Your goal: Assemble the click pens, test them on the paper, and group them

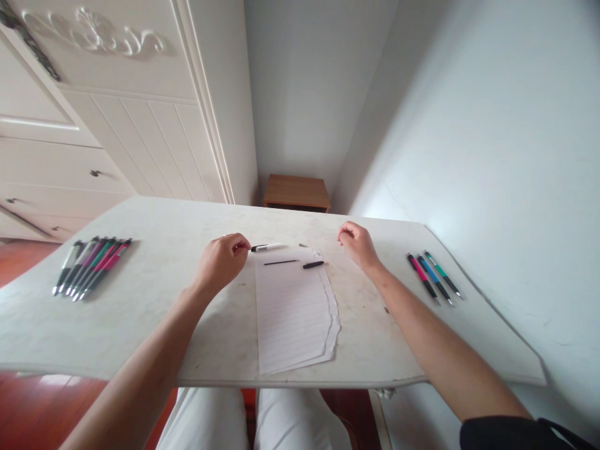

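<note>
My left hand [228, 252] has its fingers curled together, the fingertips right at the black end of a white pen barrel [269, 247]; whether they grip it I cannot tell. To the right my right hand [355, 239] is held with thumb and fingers closed; anything between them is hidden. Between the hands lie a thin black ink refill [281, 262], a black pen grip [313, 265] and a small dark pen tip [304, 245]. The refill and the grip rest on lined paper sheets [295, 319] with torn right edges.
Several pens [94, 265] lie side by side on the left of the white table [225, 344]. Three pens, pink [422, 278], blue [435, 279] and green [443, 274], lie at the right. A white cabinet [164, 125], a wall [506, 156] and a brown wooden stand [297, 189] surround the table.
</note>
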A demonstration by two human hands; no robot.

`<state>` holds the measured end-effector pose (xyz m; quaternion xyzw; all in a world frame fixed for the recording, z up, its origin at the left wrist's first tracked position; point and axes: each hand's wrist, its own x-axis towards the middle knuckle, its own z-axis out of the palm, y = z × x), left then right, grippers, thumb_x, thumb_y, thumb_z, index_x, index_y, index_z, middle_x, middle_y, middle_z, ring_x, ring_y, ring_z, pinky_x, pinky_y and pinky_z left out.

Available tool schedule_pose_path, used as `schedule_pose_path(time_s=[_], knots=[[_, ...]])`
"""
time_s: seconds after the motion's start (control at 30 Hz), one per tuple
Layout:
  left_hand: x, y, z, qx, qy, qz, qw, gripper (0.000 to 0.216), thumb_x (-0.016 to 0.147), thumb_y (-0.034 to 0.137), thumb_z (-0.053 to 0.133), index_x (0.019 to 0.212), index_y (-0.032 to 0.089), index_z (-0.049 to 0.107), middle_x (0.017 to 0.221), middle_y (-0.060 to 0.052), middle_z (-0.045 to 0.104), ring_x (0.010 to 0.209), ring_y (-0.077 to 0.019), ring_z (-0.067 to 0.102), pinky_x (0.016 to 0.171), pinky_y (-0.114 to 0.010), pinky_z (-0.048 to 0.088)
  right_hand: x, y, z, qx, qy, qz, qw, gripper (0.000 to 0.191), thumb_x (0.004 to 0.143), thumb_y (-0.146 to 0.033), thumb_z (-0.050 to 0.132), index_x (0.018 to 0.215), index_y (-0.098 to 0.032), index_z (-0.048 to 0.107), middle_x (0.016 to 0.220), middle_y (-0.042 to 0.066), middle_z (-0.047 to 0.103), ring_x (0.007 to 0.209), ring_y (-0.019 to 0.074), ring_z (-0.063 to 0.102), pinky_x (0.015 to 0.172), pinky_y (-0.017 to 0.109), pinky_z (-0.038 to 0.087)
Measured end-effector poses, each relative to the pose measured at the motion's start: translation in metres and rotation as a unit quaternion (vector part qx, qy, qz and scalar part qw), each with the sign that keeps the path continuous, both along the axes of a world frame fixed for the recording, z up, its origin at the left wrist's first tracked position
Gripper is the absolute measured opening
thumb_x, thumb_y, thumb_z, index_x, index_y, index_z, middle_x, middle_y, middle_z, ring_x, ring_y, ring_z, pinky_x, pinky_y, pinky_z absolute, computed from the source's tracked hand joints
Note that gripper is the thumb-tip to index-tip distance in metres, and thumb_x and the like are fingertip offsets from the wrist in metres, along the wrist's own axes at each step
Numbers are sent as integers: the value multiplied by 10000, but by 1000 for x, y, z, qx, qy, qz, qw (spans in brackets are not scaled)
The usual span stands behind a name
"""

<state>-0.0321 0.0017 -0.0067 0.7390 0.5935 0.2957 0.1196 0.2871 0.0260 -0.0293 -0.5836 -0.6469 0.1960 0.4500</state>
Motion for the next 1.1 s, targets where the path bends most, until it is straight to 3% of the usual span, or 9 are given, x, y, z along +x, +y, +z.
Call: schedule_pose_path(time_s=[0.13,0.37,1.1], knots=[[1,-3,3,-16,8,18,1000,180,711,197,433,616,202,585,583,-24,603,584,-180,531,573,-271,345,10,8,-4,-43,71,-16,996,106,656,-172,434,583,-207,502,552,-24,522,513,129,478,521,245,378],[5,-4,6,-26,28,3,999,169,691,194,390,549,212,481,554,-31,536,567,-179,484,581,-273,329,-2,3,-12,-20,-21,31,999,140,658,-174,444,626,-205,577,576,-23,571,528,132,471,535,243,349],[5,-2,7,-65,61,-28,996,174,726,229,403,604,211,525,579,-48,532,573,-187,446,579,-294,300,-6,1,-12,-40,-44,27,998,181,718,-134,444,669,-185,612,631,-27,604,551,113,484,561,223,345]])
